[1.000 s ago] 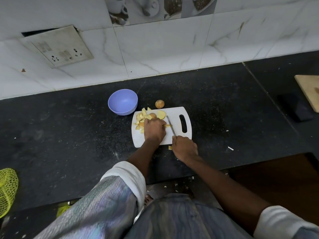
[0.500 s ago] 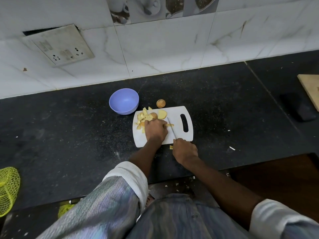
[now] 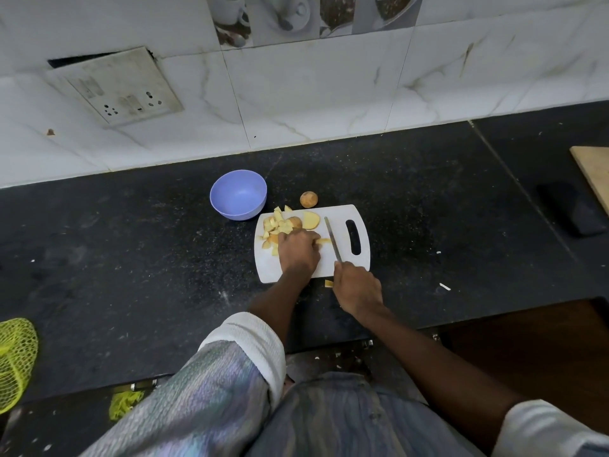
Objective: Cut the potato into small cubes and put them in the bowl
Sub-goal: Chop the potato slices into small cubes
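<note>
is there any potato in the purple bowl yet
No, the purple bowl shows only its bare inside, and the cut pieces lie on the white cutting board.

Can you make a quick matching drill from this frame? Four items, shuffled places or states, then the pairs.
Column A:
1. bowl
2. knife
3. whole potato
4. loose potato piece

Column B:
a. on the counter just beyond the cutting board's far edge
b. on the counter off the board's near edge, beside the right hand
c. empty, left of and beyond the board
d. gripped by the right hand, blade over the board

Pairs: 1-c, 2-d, 3-a, 4-b

The cutting board is white; the right hand holds the knife's handle.
</note>
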